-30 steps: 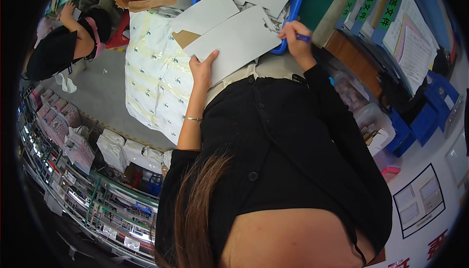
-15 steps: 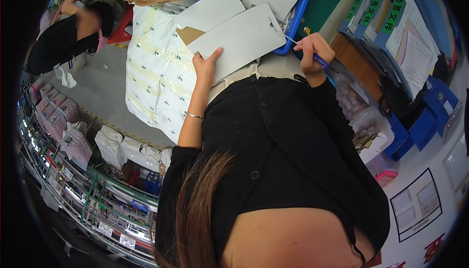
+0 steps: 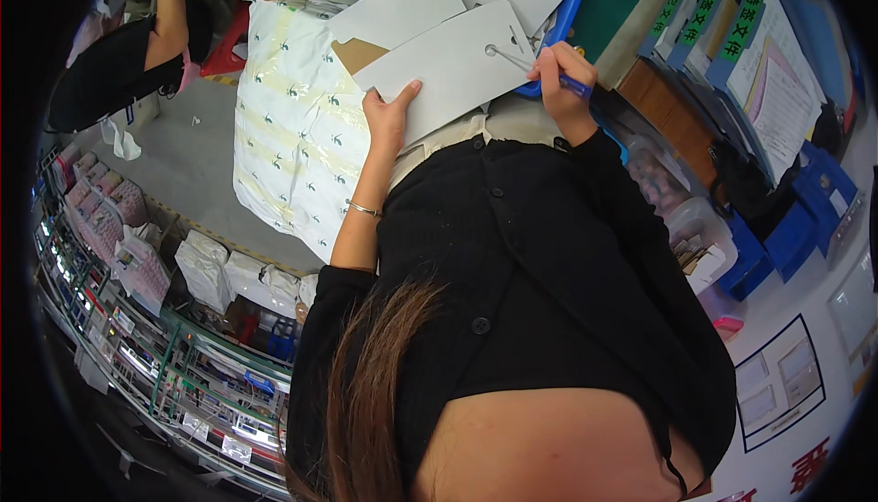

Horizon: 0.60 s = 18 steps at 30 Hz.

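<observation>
The largest thing near me is a parcel (image 3: 293,136) in white wrapping with a small printed pattern and shiny tape, at my left side. Beyond it, further to the left, a co-worker (image 3: 105,77) in black clothes has one arm raised. To the right of my work stand three blue file folders (image 3: 700,40) with green labels, leaning side by side. Ahead of me, a blue bin (image 3: 572,10) is beside the green worktop (image 3: 608,22), and pale sheets lie across it. The white card (image 3: 448,58) is just in front of my waist, slanting up to the right, and it overlaps another white sheet (image 3: 398,8). My left hand (image 3: 390,116) is nearly closed on the lower left edge of this card, with the thumb lying on its upper face; the other fingers are hidden below. My right hand (image 3: 562,81) is closed around a purple-handled tool (image 3: 574,87). Its thin metal shaft points to the left over the card, and its end is at a small round spot near the slot (image 3: 514,40). I cannot tell if it goes through.
</observation>
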Each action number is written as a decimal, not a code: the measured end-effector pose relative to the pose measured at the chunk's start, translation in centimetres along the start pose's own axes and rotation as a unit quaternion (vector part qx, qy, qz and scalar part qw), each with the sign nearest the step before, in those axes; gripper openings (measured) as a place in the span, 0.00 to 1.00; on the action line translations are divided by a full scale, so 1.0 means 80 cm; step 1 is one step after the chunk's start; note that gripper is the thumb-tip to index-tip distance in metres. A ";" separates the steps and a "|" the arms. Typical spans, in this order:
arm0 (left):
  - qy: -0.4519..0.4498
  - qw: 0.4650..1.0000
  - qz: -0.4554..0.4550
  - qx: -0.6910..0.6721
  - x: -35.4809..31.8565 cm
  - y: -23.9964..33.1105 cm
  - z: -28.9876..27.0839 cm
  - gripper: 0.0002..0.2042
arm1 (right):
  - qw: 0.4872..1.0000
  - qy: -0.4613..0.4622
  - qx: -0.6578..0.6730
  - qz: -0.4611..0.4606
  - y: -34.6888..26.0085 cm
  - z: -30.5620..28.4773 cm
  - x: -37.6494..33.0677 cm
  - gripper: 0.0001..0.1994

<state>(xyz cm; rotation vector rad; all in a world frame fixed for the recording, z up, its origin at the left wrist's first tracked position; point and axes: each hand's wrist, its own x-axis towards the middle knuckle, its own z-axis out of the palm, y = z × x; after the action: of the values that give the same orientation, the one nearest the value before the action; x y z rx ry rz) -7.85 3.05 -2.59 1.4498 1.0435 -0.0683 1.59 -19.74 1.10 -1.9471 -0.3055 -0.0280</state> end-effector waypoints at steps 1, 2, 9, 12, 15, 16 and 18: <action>0.003 1.000 0.013 0.006 -0.002 0.000 0.000 0.16 | 1.000 0.001 0.014 0.008 0.003 0.006 -0.001 0.11; 0.005 1.000 0.027 0.011 -0.003 0.001 0.001 0.15 | 1.000 0.002 0.027 0.014 0.007 0.013 0.000 0.11; -0.050 0.993 0.102 0.045 -0.010 0.038 0.018 0.15 | 0.999 0.009 -0.014 -0.045 0.022 0.023 0.019 0.10; -0.027 0.995 0.093 0.012 0.004 0.033 0.018 0.15 | 0.998 0.031 -0.008 -0.050 0.001 -0.003 0.027 0.10; -0.022 0.997 0.074 -0.016 0.006 0.022 0.016 0.15 | 0.997 0.060 -0.014 -0.040 -0.011 -0.021 0.020 0.11; -0.029 0.997 0.074 -0.020 0.009 0.023 0.017 0.15 | 0.998 0.065 0.004 -0.025 -0.010 -0.021 0.020 0.11; -0.043 0.996 0.074 -0.029 0.014 0.024 0.017 0.16 | 0.996 0.075 0.040 0.005 -0.005 -0.020 0.019 0.11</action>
<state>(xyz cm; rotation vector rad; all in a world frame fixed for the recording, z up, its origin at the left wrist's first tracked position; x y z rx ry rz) -5.29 2.90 -2.09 1.4536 0.8595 0.0060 3.20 -20.73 2.33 -1.8557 -0.1946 -0.1528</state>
